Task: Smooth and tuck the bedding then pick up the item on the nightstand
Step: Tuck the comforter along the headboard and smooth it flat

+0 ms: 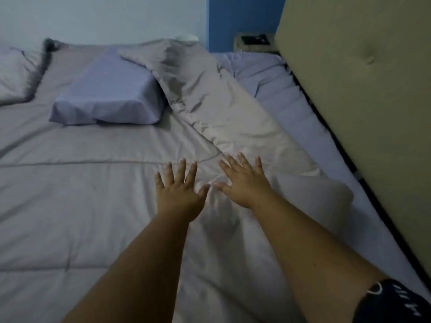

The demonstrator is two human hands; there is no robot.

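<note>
A grey quilted comforter [81, 206] covers the bed. Its upper edge is folded back in a rumpled band [210, 101] running toward the far corner. My left hand [178, 192] and my right hand [245, 183] lie flat on the comforter side by side, fingers spread, holding nothing, with a small wrinkle between the thumbs. A lilac sheet [291, 108] shows along the headboard side. Far off, a nightstand [254, 43] carries a dark flat item [255, 40], too small to identify.
A lilac contour pillow [109, 94] lies on the comforter ahead left. Another pillow [14, 75] sits at the far left edge. A tan padded headboard [363, 89] rises on the right. A white round object [186, 38] peeks behind the bedding by the blue wall [245, 17].
</note>
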